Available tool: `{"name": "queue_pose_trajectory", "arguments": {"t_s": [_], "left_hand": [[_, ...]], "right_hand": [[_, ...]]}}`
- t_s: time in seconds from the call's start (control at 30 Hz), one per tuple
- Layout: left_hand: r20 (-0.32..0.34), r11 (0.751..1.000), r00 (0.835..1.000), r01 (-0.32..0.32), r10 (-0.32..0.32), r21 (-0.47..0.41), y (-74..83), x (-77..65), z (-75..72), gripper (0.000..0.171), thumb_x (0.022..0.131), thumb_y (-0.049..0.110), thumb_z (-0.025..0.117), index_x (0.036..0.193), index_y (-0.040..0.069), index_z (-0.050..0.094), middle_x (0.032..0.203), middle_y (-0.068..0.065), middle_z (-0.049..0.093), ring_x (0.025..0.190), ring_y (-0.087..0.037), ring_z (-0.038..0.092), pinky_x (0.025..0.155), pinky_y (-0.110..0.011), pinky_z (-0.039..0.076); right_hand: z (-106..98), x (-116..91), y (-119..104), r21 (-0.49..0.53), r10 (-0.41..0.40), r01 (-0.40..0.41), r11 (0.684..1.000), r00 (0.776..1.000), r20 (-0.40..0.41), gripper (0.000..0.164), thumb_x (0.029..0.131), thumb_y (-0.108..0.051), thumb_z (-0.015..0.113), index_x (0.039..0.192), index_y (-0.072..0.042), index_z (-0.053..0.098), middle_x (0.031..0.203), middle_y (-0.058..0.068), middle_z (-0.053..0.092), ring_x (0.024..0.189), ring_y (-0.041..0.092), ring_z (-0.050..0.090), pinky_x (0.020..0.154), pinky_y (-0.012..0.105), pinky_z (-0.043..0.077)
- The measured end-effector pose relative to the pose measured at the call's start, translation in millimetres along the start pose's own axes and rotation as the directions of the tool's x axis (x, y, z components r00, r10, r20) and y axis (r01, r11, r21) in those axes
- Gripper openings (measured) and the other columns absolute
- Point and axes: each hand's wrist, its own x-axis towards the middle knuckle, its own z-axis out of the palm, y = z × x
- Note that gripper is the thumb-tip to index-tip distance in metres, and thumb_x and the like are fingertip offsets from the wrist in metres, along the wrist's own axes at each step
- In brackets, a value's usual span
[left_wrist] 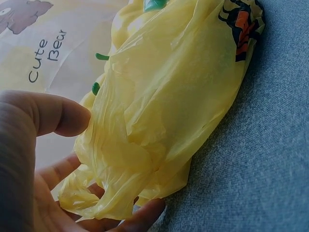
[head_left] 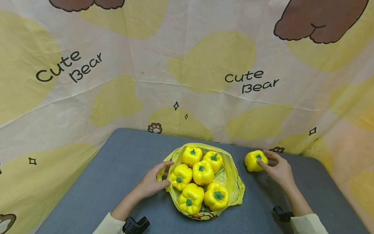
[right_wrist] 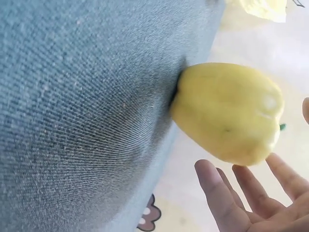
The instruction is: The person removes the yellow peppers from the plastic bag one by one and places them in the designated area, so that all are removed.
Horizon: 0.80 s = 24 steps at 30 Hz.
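A yellow plastic bag (head_left: 237, 182) lies with its mouth spread wide, and several yellow bell peppers (head_left: 203, 172) with green stems sit inside. My left hand (head_left: 153, 180) is at the bag's left edge. In the left wrist view, its thumb (left_wrist: 72, 118) is by the crumpled plastic (left_wrist: 116, 164), and the other fingers reach behind and under the folds. Right of the bag, a single yellow bell pepper (head_left: 255, 161) rests on the table, stem up. My right hand (head_left: 277, 169) is beside it, fingers spread and extended; in the right wrist view, the fingertips are close to the pepper (right_wrist: 227, 111).
A blue-grey cloth covers the table (head_left: 128, 152). Behind it hangs a printed curtain (head_left: 204, 107) with bear drawings and lettering, close to the table's back edge. Dark wrist devices (head_left: 135, 225) sit at both cuffs.
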Motion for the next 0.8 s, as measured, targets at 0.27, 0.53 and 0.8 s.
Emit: {"name": "queue_pose_trajectory", "arguments": {"t_s": [0.27,0.53,0.8], "left_hand": [[-0.006,1.000,1.000,0.009,-0.009,0.010,0.4,0.0,-0.1,0.062,0.081,0.012,0.067,0.139,0.017,0.048,0.143,-0.015,0.047,0.107,-0.033,0.062,0.077,-0.032,0.052],[0.001,1.000,1.000,0.012,-0.012,0.002,-0.2,0.1,-0.2,0.062,0.081,0.013,0.067,0.139,0.018,0.048,0.144,-0.017,0.045,0.108,-0.034,0.061,0.079,-0.036,0.052],[0.008,0.999,0.999,0.044,-0.044,-0.010,1.8,0.5,0.3,0.063,0.081,0.014,0.067,0.139,0.020,0.047,0.146,-0.017,0.044,0.107,-0.032,0.062,0.082,-0.040,0.051]], "right_hand": [[-6.4,-14.0,-9.6,-0.040,-0.011,0.010,0.999,0.999,-0.033,0.067,0.088,-0.047,0.065,0.141,-0.010,0.048,0.132,0.030,0.052,0.108,0.050,0.059,0.072,0.050,0.055],[-9.7,-35.1,-28.3,-0.055,-0.037,0.035,0.998,0.998,-0.048,0.062,0.088,-0.042,0.066,0.139,-0.010,0.050,0.134,0.027,0.052,0.109,0.051,0.057,0.072,0.053,0.053],[-0.7,-54.2,-46.8,0.039,-0.138,0.141,0.989,0.988,-0.067,0.053,0.086,-0.030,0.072,0.133,-0.009,0.057,0.137,0.021,0.054,0.105,0.038,0.063,0.075,0.044,0.057]]}}
